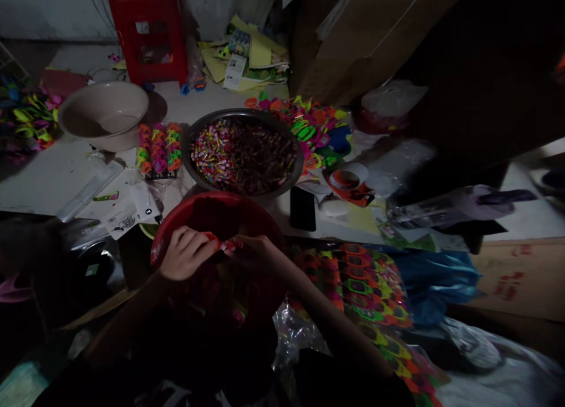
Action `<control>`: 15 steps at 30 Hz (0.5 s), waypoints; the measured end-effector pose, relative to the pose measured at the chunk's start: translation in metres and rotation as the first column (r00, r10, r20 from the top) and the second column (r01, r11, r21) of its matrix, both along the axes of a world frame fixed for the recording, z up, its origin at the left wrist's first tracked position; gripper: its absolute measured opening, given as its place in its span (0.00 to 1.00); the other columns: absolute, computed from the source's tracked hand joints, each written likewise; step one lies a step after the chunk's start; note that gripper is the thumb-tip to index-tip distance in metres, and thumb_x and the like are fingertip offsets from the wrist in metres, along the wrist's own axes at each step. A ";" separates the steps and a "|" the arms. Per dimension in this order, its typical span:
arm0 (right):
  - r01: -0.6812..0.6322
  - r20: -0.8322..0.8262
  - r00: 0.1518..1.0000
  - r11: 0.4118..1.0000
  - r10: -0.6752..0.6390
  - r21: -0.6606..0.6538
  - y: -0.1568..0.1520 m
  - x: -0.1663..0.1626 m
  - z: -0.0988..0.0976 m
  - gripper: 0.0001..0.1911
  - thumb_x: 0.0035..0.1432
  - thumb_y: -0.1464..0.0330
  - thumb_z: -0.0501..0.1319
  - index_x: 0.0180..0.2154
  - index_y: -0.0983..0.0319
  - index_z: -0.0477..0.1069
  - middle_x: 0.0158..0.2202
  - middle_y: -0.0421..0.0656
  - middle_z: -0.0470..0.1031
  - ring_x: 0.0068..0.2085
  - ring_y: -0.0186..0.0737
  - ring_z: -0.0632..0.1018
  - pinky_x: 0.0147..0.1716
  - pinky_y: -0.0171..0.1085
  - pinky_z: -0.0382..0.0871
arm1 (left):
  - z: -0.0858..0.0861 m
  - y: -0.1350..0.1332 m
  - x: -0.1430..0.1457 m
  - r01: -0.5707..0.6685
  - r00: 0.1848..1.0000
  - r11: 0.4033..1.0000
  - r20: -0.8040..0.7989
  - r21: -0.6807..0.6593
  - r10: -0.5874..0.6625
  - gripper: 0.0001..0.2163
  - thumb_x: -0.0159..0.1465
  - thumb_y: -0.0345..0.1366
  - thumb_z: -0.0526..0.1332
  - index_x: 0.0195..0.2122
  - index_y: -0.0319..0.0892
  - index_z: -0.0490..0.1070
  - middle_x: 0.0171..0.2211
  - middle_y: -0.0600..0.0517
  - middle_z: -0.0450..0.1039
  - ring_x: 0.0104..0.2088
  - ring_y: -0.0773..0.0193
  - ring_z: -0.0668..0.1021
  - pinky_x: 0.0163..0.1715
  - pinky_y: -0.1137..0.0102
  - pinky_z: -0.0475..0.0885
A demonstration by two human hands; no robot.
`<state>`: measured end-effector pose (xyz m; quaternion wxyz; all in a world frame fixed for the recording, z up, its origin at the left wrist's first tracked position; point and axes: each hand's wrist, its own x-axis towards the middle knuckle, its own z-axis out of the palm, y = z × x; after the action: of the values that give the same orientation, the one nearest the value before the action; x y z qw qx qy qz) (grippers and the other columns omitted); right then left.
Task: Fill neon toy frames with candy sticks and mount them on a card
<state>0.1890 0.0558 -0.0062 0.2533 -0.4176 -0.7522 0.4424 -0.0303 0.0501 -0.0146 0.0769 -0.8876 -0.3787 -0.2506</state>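
Over a large red basin [218, 201], my two hands meet with their fingertips close together. My left hand [188, 255] is closed on a small orange plastic piece [210, 237], of which only a part shows. Between the hands is a small wrapped candy [228, 245], pinched by my right hand [256, 252], whose fingers are partly in shadow. Dim coloured pieces [238, 314] lie low in the basin. Just beyond it, a wide metal bowl [296, 174] holds many small wrapped candies [216, 154].
A pile of bright plastic pieces [304, 121] lies behind the bowl. Bundled toy watches [159, 148] and a beige basin [103, 139] stand to the left. A phone [302, 208] and tape roll [351, 176] are at right. Bagged toys [371, 283] hang below the table edge.
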 end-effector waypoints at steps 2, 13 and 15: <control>-0.063 -0.009 0.998 0.998 0.063 -0.031 -0.002 0.002 0.005 0.14 0.61 0.60 0.58 0.37 0.65 0.74 0.24 0.39 0.74 0.24 0.29 0.71 0.24 0.26 0.62 | -0.002 0.001 -0.004 0.054 0.999 0.993 0.001 -0.108 -0.055 0.10 0.67 0.31 0.54 0.40 0.49 0.74 0.32 0.53 0.76 0.36 0.64 0.73 0.43 0.65 0.64; -0.228 0.086 0.962 0.938 0.257 -0.260 0.023 0.038 0.005 0.07 0.57 0.69 0.58 0.32 0.60 0.75 0.30 0.41 0.79 0.30 0.37 0.79 0.28 0.32 0.72 | 0.000 0.014 -0.003 0.170 0.984 0.940 0.005 -0.296 -0.177 0.15 0.67 0.40 0.55 0.54 0.45 0.68 0.49 0.45 0.72 0.53 0.56 0.70 0.54 0.61 0.63; -0.121 0.125 0.982 0.983 0.139 -0.140 0.037 0.066 0.013 0.08 0.56 0.67 0.59 0.27 0.61 0.75 0.25 0.41 0.77 0.25 0.37 0.76 0.24 0.33 0.70 | -0.003 0.018 -0.008 0.126 0.992 0.917 0.052 -0.377 -0.115 0.21 0.64 0.48 0.58 0.53 0.42 0.67 0.51 0.44 0.70 0.54 0.55 0.70 0.54 0.62 0.65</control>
<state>0.2554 0.0929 0.0073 0.1444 -0.4121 -0.7624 0.4776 -0.0380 0.0684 -0.0175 -0.1173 -0.9037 -0.3658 -0.1893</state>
